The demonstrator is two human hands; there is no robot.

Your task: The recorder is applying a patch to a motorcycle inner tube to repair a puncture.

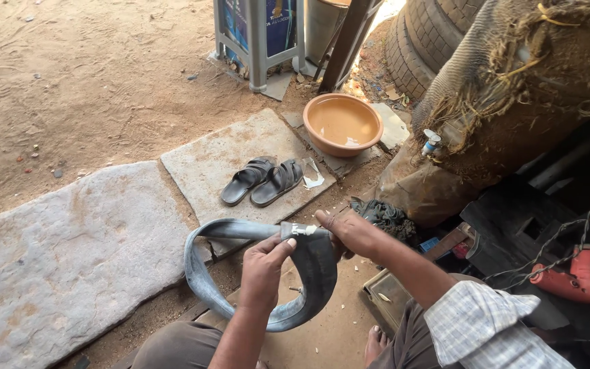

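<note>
Rubber inner tube [261, 287], grey-blue and deflated, is held as a flat loop in front of the seated person, above the dusty ground beside two stone slabs [69, 253]. Its surface is dull and creased, folded over at the top where a small pale patch or scrap [303, 229] sits on the rubber; what that scrap is cannot be made out. A short valve stem appears to project inside the loop near the lower right, but it is too small to confirm. The lower edge of the loop is partly hidden behind the left forearm. The left hand [264, 263] is clenched on the tube's top run from below, thumb over the fold. The right hand [349, 232] grips the same fold from the right, thumb pressed along the top next to the pale scrap; its fingers are hidden behind the rubber. The right sleeve is checked cloth, cut off at the frame edge. A pair of black sandals [262, 181] lies on the farther slab, an orange basin [343, 124] of water stands beyond, and a red power drill [585, 277] rests at the right.
</note>
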